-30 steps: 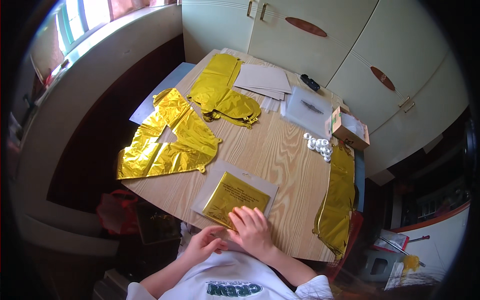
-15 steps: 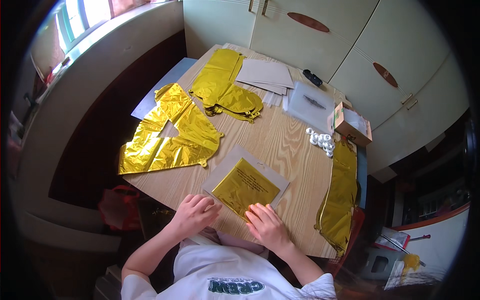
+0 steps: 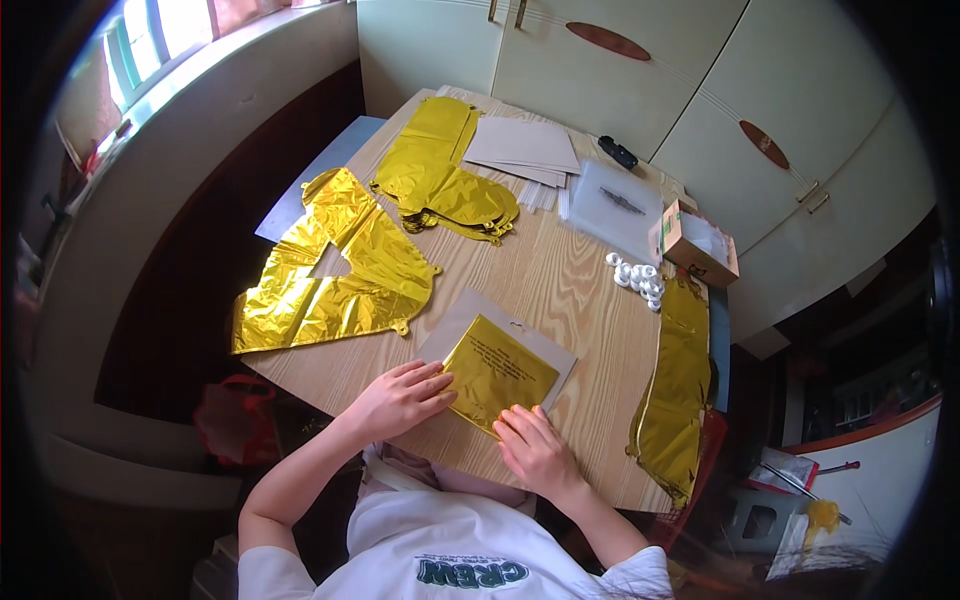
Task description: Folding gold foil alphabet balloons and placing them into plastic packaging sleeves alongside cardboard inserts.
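A folded gold foil balloon (image 3: 500, 365) with dark print lies on a pale grey card (image 3: 470, 308) at the near edge of the table. The card has a small hang hole near its far side. My left hand (image 3: 402, 400) rests with its fingers stretched out flat over the left edge of the folded foil. On the near right edge of the same foil lie the extended fingers of my right hand (image 3: 538, 448). To the left a shiny gold foil balloon (image 3: 380, 270) with a central cut-out is spread flat.
Stacked gold foil balloons (image 3: 440, 150) lie at the far left beside grey cards (image 3: 525, 145). Clear plastic bags (image 3: 620, 205), white rings of ribbon (image 3: 637, 278) and a cardboard box (image 3: 700, 245) occupy the right. A long gold foil piece (image 3: 675, 390) lines the right edge. A black object (image 3: 618, 152) sits behind.
My left hand has opened from a loose curl and moved onto the foil's left edge. My right hand stays on the near right edge. The whole view has shifted slightly.
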The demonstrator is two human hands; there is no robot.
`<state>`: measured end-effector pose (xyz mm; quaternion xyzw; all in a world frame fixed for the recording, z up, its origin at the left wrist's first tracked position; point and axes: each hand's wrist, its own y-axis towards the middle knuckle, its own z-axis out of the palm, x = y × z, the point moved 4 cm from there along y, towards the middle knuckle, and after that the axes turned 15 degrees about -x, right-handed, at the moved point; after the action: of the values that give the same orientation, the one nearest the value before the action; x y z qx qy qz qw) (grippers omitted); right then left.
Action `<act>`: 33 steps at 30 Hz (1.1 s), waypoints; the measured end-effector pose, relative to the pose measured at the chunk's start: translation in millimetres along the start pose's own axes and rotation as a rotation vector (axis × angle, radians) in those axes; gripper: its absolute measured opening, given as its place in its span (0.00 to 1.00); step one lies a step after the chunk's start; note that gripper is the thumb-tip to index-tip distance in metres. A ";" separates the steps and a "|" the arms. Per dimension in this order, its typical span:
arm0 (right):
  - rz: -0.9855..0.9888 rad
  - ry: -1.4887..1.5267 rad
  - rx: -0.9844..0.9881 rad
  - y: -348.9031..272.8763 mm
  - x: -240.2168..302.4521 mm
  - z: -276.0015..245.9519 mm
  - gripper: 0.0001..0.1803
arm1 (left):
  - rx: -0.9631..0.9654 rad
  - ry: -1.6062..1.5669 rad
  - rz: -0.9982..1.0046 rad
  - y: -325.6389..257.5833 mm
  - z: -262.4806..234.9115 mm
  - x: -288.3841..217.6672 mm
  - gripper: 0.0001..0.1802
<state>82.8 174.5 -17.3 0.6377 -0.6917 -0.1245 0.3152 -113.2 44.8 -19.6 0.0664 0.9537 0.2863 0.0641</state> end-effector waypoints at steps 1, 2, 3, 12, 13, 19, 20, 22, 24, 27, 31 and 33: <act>-0.006 -0.011 -0.005 -0.8 0.2 0.2 0.18 | -0.001 0.006 0.007 -0.3 0.2 -0.2 0.18; -0.014 -0.023 -0.005 -0.6 0.5 0.1 0.18 | -0.004 0.013 0.015 0.0 0.4 -0.2 0.18; -0.022 -0.035 -0.005 -0.3 0.9 -0.2 0.18 | -0.007 0.020 0.023 0.4 0.4 -0.4 0.18; -0.077 -0.112 0.039 -3.1 -5.3 -2.4 0.19 | 0.000 0.038 0.043 4.3 -1.7 -4.6 0.17; -0.087 -0.123 0.045 -3.8 -5.7 -2.8 0.19 | 0.012 0.016 0.010 6.3 -3.1 -4.8 0.17; 0.077 -0.014 -0.009 12.6 -16.2 -15.8 0.22 | -0.043 -0.103 -0.152 39.3 2.5 -1.9 0.21; 0.117 -0.028 -0.014 16.2 -23.8 -13.5 0.25 | -0.045 -0.091 -0.156 52.3 7.1 -1.9 0.23; 0.196 -0.057 -0.022 22.3 -41.2 -3.1 0.32 | 0.023 -0.083 -0.153 67.6 26.8 4.7 0.30; 0.199 -0.094 0.036 30.0 -46.7 8.1 0.39 | 0.017 -0.047 -0.178 77.1 42.9 9.9 0.33; 0.195 -0.175 0.173 32.1 -52.7 26.7 0.51 | 0.086 -0.027 -0.203 78.7 59.5 17.2 0.38; 0.176 -0.249 0.247 30.2 -55.2 35.0 0.54 | 0.113 0.009 -0.215 72.4 68.1 20.9 0.43; 0.171 -0.256 0.252 28.2 -55.9 36.3 0.55 | 0.116 0.014 -0.246 70.3 69.0 23.2 0.45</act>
<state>37.9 224.3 -44.6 0.5901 -0.7878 -0.0898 0.1518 -118.6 143.8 -39.7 -0.0497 0.9700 0.2211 0.0880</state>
